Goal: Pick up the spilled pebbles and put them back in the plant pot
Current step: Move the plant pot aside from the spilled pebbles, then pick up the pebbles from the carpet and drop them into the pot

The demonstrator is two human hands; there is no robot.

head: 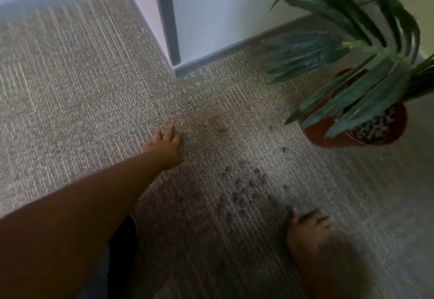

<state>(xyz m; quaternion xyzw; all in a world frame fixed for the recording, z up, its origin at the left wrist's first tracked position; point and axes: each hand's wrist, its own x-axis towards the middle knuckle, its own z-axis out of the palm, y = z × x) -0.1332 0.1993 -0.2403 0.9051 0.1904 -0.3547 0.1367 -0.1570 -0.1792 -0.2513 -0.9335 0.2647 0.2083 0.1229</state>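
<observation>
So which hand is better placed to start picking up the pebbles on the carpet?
Probably the right hand: it sits at the edge of the pebbles and on the pot's side. The left hand is spread on bare carpet, farther from both.

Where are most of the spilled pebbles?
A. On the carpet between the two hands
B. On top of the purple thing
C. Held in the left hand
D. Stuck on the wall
A: the pebbles lie scattered on the carpet, between the left hand and the right hand.
</observation>
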